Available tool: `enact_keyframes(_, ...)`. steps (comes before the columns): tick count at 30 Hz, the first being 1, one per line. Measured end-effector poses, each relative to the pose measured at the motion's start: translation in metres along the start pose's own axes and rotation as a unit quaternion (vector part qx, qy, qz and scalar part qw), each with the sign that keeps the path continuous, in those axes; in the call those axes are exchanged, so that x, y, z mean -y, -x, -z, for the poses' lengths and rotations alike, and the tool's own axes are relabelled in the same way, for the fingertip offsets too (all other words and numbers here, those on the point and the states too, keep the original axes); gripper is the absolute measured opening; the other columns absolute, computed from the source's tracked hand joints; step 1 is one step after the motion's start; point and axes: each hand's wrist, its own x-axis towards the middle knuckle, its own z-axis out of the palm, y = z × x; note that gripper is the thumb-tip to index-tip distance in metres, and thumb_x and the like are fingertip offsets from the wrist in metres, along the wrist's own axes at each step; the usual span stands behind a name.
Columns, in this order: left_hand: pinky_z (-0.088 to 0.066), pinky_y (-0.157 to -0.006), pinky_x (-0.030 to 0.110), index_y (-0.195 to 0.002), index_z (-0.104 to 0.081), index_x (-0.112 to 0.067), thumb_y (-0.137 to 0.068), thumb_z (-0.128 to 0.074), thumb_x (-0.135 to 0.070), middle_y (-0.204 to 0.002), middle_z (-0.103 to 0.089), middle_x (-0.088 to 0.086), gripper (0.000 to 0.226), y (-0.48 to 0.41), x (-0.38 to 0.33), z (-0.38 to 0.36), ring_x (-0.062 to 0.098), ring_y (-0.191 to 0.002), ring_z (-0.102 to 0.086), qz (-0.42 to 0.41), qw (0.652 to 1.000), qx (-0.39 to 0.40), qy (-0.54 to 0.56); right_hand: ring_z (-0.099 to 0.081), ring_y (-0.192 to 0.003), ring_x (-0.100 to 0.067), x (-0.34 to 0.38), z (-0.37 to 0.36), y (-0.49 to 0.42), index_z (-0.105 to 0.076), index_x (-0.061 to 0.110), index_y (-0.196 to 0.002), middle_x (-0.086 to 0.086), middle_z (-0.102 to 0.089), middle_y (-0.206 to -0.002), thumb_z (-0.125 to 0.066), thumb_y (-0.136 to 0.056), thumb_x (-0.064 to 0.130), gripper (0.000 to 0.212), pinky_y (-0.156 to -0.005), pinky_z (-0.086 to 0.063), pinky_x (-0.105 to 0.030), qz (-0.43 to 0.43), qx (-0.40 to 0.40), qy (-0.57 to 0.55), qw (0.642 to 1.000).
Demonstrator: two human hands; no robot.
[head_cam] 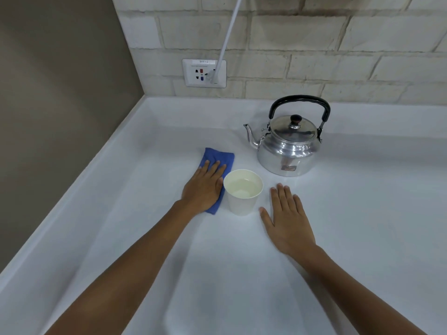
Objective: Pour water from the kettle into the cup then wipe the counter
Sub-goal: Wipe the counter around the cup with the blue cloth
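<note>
Water sits clear in the white cup (242, 191) mid-tabletop (242, 274). Kettle (289, 146), lid on, stands at its two o'clock. Left hand (202, 189) lies flat on the blue cloth (215, 157) at nine o'clock; right hand (287, 221) rests open, palm down, at four o'clock.

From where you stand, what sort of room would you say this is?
Most likely a kitchen or pantry corner. A metal kettle and a paper cup of water stand on a white counter, with a wall socket set in the brick-pattern wall behind. The left hand presses a blue cloth flat.
</note>
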Motion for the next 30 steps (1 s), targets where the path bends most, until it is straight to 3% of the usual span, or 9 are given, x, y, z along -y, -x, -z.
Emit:
enact_keyframes(5,-0.009,-0.115,0.029,-0.144,-0.014,-0.022,-0.099,-0.022,-0.029,-0.155,-0.013,-0.003,0.047,0.069,0.026,-0.009,0.016,-0.143,-0.005,0.028,0.997,-0.062,0.039,0.002,-0.145,-0.019,-0.001,-0.002,0.000,-0.002,0.011,-0.146,-0.008,-0.002,-0.158,-0.016,-0.094,0.048,0.066,-0.117,0.004,-0.034,-0.002,0.001,0.001,1.000)
enact_keyframes(11,-0.010,-0.118,0.037,-0.144,-0.012,-0.012,-0.098,-0.021,-0.023,-0.156,-0.013,0.008,0.048,0.057,0.027,-0.001,0.027,-0.143,-0.006,0.117,0.992,-0.055,0.005,0.001,-0.146,-0.022,0.001,-0.005,0.000,-0.005,0.008,-0.145,-0.011,-0.004,-0.158,-0.014,-0.093,0.048,0.067,-0.119,0.001,-0.037,-0.007,-0.001,0.012,1.000)
enact_keyframes(18,-0.002,-0.116,0.027,-0.145,-0.009,-0.020,-0.098,-0.020,-0.028,-0.156,-0.011,0.000,0.048,0.129,0.000,-0.013,0.017,-0.144,-0.003,0.070,0.994,-0.083,0.029,0.000,-0.146,-0.022,-0.002,-0.005,0.000,-0.005,0.008,-0.146,-0.011,-0.004,-0.158,-0.015,-0.094,0.047,0.066,-0.119,0.000,-0.037,0.000,0.004,0.017,1.000)
enact_keyframes(21,-0.004,-0.115,0.026,-0.144,-0.011,-0.021,-0.098,-0.023,-0.030,-0.155,-0.011,-0.004,0.049,0.154,0.014,-0.010,0.012,-0.143,-0.003,0.087,0.992,-0.079,0.051,0.001,-0.146,-0.021,-0.002,-0.004,-0.001,-0.004,0.008,-0.146,-0.011,-0.004,-0.158,-0.016,-0.094,0.047,0.065,-0.119,0.000,-0.037,-0.001,0.009,0.010,1.000)
enact_keyframes(26,-0.007,-0.118,0.034,-0.145,-0.009,-0.014,-0.096,-0.022,-0.025,-0.156,-0.010,0.003,0.051,0.132,0.007,-0.005,0.021,-0.144,-0.003,0.155,0.985,-0.071,0.032,0.003,-0.145,-0.022,0.001,-0.003,0.000,-0.003,0.007,-0.146,-0.012,-0.001,-0.158,-0.016,-0.095,0.045,0.064,-0.120,0.001,-0.038,-0.008,0.015,0.011,1.000)
enact_keyframes(30,-0.004,-0.117,0.033,-0.145,-0.007,-0.013,-0.097,-0.022,-0.023,-0.156,-0.011,0.006,0.051,0.136,-0.024,-0.011,0.025,-0.144,-0.005,0.134,0.987,-0.083,0.014,0.002,-0.145,-0.023,0.001,-0.002,0.000,-0.004,0.006,-0.145,-0.013,-0.002,-0.158,-0.016,-0.096,0.044,0.064,-0.120,-0.001,-0.039,-0.005,0.013,0.017,1.000)
